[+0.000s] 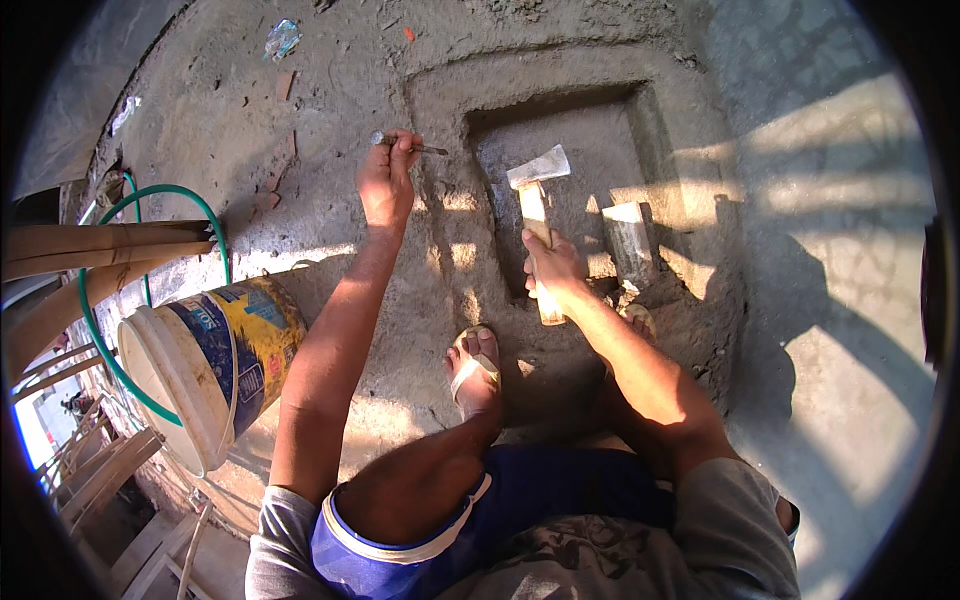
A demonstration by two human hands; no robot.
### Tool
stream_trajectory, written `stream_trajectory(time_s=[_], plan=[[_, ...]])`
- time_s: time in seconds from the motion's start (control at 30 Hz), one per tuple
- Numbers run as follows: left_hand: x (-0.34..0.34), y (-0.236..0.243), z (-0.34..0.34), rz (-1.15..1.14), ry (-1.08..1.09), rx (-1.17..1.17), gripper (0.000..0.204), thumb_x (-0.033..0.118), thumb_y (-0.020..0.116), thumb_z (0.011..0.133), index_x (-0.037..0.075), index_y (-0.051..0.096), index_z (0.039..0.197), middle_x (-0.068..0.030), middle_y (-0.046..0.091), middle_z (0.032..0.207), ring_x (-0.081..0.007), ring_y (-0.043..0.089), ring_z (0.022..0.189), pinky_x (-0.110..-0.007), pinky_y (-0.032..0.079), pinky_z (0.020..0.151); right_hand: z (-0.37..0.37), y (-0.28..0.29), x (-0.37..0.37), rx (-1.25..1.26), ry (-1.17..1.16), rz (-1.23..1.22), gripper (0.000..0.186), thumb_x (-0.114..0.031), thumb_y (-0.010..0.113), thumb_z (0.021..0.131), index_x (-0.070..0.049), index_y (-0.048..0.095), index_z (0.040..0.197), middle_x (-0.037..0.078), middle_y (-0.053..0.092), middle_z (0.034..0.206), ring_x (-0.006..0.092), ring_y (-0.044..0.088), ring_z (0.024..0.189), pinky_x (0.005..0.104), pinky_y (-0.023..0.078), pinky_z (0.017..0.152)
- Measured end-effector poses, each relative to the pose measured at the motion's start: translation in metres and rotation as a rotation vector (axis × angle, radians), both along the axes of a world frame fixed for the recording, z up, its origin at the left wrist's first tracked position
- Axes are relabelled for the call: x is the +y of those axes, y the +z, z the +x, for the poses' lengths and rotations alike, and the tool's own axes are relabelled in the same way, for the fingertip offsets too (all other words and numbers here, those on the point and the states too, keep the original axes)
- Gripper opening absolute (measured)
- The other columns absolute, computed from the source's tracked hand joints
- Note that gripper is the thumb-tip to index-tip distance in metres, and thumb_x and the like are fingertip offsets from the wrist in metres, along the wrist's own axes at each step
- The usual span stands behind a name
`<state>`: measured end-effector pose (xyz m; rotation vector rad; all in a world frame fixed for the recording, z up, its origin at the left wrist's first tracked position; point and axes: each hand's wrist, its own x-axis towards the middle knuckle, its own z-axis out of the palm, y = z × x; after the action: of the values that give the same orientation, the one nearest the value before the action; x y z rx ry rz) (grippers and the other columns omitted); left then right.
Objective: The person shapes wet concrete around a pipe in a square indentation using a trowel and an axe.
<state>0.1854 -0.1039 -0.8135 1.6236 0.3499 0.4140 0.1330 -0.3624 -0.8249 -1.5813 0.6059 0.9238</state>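
My left hand (387,190) is closed around a short metal chisel (432,150), held over the floor at the pit's left side. Its blunt end sticks out to the left of my fingers and its thin tip points right. In my right hand (556,265) is a hatchet (536,200) with a pale wooden handle and a grey metal head that flares toward the right. The hatchet is above a rectangular pit (545,100) sunk in rough grey cement. A pale, worn block (630,240) leans inside the pit, just right of my right hand.
A yellow and blue bucket (262,335) with a white lid lies on its side at left. A green hose (215,215) loops past it, near wooden boards (110,247). Reddish fragments (275,180) and a crumpled clear wrapper (283,38) lie at the far left. My sandalled foot (475,365) is beside the pit.
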Motion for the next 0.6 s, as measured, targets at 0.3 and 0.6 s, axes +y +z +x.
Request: stream_trajectory(time_s=[0.3,0.6], plan=[[0.0,-0.007,-0.037,0.616,-0.136,0.112,0.017,0.019,0.061,0.101,0.002,0.067,0.1,-0.013,0.07,0.086,-0.0269,0.068,0.079,-0.037,0.052,0.074,0.006,0.01,0.005,-0.047,0.053,0.01,0.037,-0.038,0.06,0.101,-0.005,0.052,0.114,0.004,0.058,0.07,0.0127,0.056,0.047,0.0301,0.049,0.04],[0.01,-0.015,-0.032,0.19,-0.093,0.161,0.023,0.016,0.053,0.106,-0.003,0.065,0.106,-0.0063,0.069,0.106,-0.015,0.065,0.098,-0.031,0.054,0.087,0.008,0.018,0.01,-0.069,0.098,0.008,0.039,-0.037,0.061,0.101,-0.003,0.052,0.116,0.004,0.058,0.069,0.0129,0.057,0.048,0.0295,0.051,0.043]])
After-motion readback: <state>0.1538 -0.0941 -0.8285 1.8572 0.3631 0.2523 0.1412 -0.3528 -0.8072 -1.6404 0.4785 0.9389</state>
